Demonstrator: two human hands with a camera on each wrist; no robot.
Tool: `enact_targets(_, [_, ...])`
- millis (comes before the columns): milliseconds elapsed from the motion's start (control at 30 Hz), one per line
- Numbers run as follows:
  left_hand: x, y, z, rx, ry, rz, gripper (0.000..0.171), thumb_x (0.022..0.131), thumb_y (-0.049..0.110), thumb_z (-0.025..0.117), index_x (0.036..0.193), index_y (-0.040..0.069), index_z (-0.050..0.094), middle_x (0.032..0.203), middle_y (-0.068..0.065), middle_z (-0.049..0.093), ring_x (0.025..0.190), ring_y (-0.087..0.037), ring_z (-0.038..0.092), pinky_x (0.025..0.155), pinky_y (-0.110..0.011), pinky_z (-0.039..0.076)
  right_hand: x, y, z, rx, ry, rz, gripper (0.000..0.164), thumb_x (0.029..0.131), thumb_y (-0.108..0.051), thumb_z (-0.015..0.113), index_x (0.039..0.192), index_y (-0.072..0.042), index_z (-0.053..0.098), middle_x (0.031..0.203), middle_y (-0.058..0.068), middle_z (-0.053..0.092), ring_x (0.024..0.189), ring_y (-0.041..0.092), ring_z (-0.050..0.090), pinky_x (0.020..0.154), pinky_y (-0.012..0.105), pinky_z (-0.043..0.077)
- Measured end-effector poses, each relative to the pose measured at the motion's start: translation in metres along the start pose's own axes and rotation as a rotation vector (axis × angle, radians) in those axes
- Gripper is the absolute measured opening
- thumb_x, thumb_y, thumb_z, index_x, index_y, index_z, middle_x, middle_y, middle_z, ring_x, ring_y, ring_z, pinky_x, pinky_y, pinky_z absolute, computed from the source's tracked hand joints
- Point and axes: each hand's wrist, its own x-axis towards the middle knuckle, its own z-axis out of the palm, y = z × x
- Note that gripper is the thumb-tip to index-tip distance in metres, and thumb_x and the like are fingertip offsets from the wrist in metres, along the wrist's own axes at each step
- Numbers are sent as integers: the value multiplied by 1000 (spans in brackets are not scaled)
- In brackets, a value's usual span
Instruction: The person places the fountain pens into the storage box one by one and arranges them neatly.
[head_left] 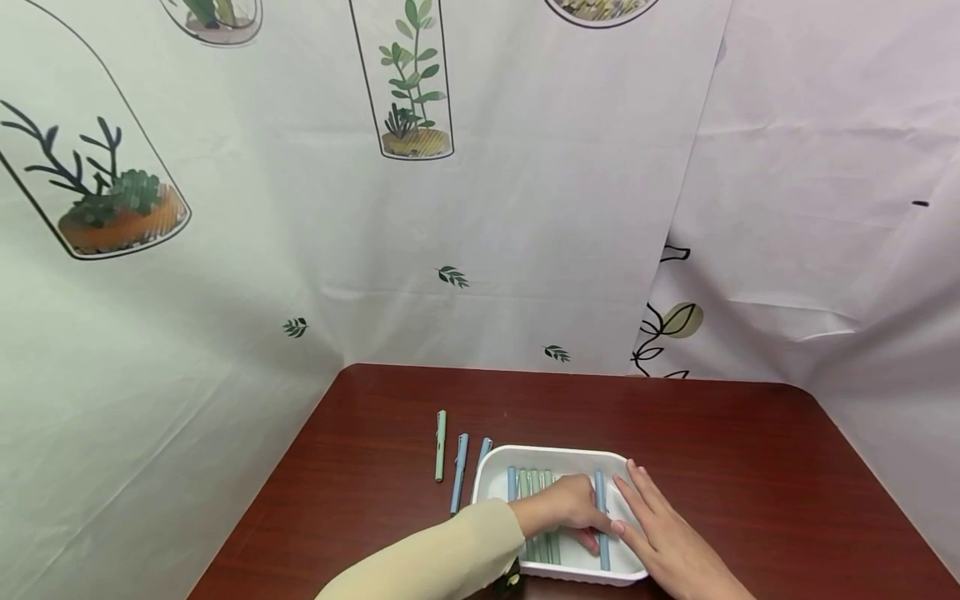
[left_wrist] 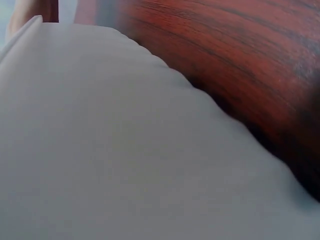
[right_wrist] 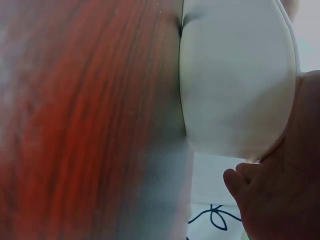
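A white tray (head_left: 551,455) stands near the table's front edge; its outer wall (left_wrist: 125,140) fills most of the left wrist view. My left hand (head_left: 572,503) reaches inside, pinching a blue pen (head_left: 602,493) at the tray's right side between finger and thumb; part of the grip is hidden. Left of this hand lie several light green pens (head_left: 535,481) and another blue pen (head_left: 512,482), partly covered by the arm. With fingers straight, my right hand (head_left: 663,533) rests along the tray's right rim, its thumb close to the left fingers. The right wrist view shows this hand (right_wrist: 285,195) against the wall.
Left of the tray, a green pen (head_left: 440,446) and a blue pen (head_left: 460,471) lie on the dark red table (head_left: 360,450). One more blue pen (head_left: 485,448) is partly behind the tray's left edge. A printed white curtain (head_left: 510,217) hangs behind the table.
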Motion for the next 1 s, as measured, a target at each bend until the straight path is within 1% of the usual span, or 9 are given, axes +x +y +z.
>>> enact_targets(100, [1,-1,2,-2,-2,10,29,80,18,87,65,11,64,49,-8,63,47,-20,69,48,-21,52,0,-2,-2,-13,-25,26,58,99,-40,63,150,-14,51,160,14,38,145,-15,-2,111,18,35])
enact_targets(167, [1,-1,4,-4,3,13,29,80,18,87,66,12,63,48,-7,62,45,-18,68,47,-21,52,0,-2,-2,-3,-32,32,58,99,-40,63,150,-14,52,161,12,37,145,-16,-2,110,19,36])
enact_targets(233, [1,-1,5,-3,13,9,30,80,18,88,65,12,62,46,-6,61,43,-17,67,46,-21,52,0,-1,-3,-6,-28,10,57,99,-39,64,148,-12,53,160,14,38,146,-16,-4,114,16,29])
enact_targets(333, [1,-1,6,-35,22,-1,32,79,17,88,62,11,62,45,-7,60,42,-18,66,45,-23,52,0,1,-3,-29,-2,-31,56,98,-37,66,145,-9,56,159,15,40,148,-13,-7,108,-1,2])
enact_targets(467, [-2,-1,6,-98,18,-10,32,79,13,87,60,10,61,47,-9,59,45,-23,68,45,-26,54,1,2,-3,-106,34,-75,55,97,-38,67,142,-8,59,156,17,44,149,-9,-8,111,2,-1])
enact_targets(533, [-3,0,5,-92,18,-12,31,81,14,85,61,7,62,47,-9,58,45,-24,68,45,-25,53,2,2,-2,-117,40,-90,55,96,-38,67,142,-7,59,155,18,45,149,-9,-8,112,3,-1])
enact_targets(700, [-8,3,-3,75,46,-7,33,82,25,84,84,1,60,50,-5,61,42,-18,66,49,-19,48,2,4,-2,-137,52,-131,57,96,-37,68,141,-4,59,153,20,47,150,-7,-9,114,5,-1])
enact_targets(800, [-14,6,-13,162,64,13,38,83,28,82,99,4,58,53,-1,61,39,-13,62,49,-21,50,2,6,-2,-154,52,-148,57,95,-36,69,142,-4,58,153,20,47,151,-5,-8,115,6,-1])
enact_targets(1000, [-34,15,-46,261,103,95,33,88,31,78,106,9,60,56,4,60,43,-8,60,44,-23,46,2,4,-3,-127,-21,-75,58,96,-39,67,144,-8,57,157,14,44,151,-6,-6,112,4,-4])
